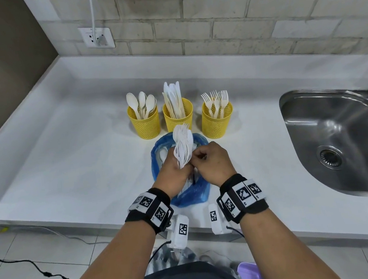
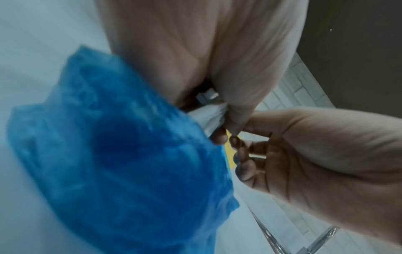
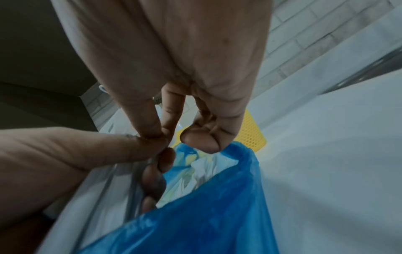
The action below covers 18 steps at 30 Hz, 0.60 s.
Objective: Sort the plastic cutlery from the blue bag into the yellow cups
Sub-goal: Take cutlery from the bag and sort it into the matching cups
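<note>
Three yellow mesh cups stand in a row on the counter: one with spoons [image 1: 144,123], one with knives [image 1: 178,114], one with forks [image 1: 216,119]. In front of them lies the blue bag [image 1: 185,195] [image 2: 130,154] [image 3: 206,206], open, with more white cutlery inside. Over the bag my left hand [image 1: 177,167] grips a bundle of white plastic cutlery [image 1: 182,146] by the handles [image 2: 208,116], heads pointing up and away. My right hand [image 1: 200,160] [image 3: 174,137] is curled against the bundle's lower end, thumb and fingers pinching at the handles. Which piece it pinches is hidden.
A steel sink [image 1: 339,140] is sunk into the counter at the right. The brick wall with a socket [image 1: 97,38] runs behind the cups. The white counter [image 1: 65,153] stretches left of the bag. A black cable [image 1: 32,264] lies on the floor.
</note>
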Each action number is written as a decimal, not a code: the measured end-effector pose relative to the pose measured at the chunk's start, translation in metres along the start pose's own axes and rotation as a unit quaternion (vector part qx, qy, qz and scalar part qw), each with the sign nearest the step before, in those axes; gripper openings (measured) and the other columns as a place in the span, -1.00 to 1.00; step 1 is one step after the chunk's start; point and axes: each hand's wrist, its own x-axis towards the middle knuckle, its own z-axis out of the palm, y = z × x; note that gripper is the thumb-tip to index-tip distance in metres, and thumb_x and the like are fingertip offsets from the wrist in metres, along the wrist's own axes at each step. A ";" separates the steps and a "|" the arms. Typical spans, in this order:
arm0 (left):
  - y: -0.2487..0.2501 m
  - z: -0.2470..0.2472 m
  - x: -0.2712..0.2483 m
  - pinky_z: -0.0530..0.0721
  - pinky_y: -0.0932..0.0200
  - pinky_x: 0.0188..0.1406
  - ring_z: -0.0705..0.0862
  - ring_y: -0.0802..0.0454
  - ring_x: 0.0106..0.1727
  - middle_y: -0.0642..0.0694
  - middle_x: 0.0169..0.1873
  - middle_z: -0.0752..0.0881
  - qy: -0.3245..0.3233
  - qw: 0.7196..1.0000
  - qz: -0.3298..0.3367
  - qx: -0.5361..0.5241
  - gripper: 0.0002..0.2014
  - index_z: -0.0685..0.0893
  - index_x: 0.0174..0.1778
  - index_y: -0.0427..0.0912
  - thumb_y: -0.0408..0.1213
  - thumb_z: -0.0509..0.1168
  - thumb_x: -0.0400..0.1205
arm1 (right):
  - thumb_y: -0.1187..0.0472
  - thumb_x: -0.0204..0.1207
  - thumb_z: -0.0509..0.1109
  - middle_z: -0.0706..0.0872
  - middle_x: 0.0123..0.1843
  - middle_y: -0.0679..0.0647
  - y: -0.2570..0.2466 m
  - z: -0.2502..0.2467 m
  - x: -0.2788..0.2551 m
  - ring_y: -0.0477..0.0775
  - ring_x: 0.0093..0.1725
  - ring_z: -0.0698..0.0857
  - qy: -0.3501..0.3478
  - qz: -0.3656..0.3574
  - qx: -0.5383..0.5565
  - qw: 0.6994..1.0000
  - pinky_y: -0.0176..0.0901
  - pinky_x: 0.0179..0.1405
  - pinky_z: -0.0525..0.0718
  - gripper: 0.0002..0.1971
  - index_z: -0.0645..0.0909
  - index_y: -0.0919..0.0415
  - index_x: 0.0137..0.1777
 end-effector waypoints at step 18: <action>0.030 0.005 0.012 0.40 0.75 -0.19 0.55 0.20 -0.07 0.19 -0.14 0.52 0.081 0.982 0.038 0.169 -0.75 0.63 0.26 -0.30 -0.50 0.39 0.68 | 0.14 0.63 0.15 0.67 0.43 0.22 -0.070 -0.015 0.014 0.29 0.31 0.66 0.045 -0.198 -0.064 0.977 0.11 0.32 0.62 -0.58 0.79 0.37 0.14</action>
